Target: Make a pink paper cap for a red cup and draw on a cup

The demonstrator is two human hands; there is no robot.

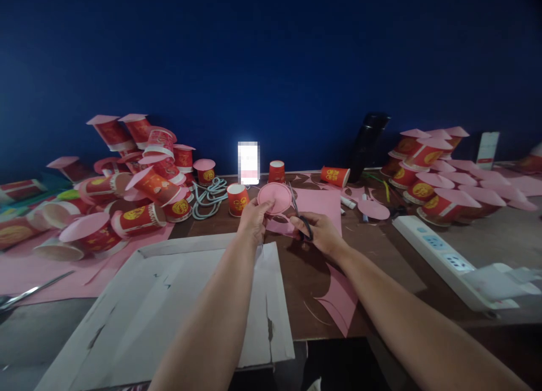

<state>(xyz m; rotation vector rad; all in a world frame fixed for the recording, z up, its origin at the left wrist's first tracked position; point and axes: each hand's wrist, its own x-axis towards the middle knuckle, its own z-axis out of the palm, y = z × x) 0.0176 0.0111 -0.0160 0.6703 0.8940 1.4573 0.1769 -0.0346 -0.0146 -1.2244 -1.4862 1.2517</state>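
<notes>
My left hand (255, 216) pinches a round piece of pink paper (277, 196) near the middle of the table. From its lower side hangs an offcut with a curved edge. My right hand (318, 232) is closed around the black handles of a pair of scissors (305, 228), whose blades point up along the right side of the pink round. Just behind my left hand stands a red paper cup (237, 199). Beyond the pink round is another upright red cup (276, 171). A pink sheet (326, 203) lies beside the scissors, and a cut pink scrap (340, 301) rests below my right wrist.
Red cups with pink paper discs pile up at left (154, 182) and right (436, 154). A white cardboard sheet (169, 301) lies front left. A power strip (436, 255), black bottle (369, 143), coiled cable (209, 198), lit phone (248, 162) and second scissors (38, 289) surround the work area.
</notes>
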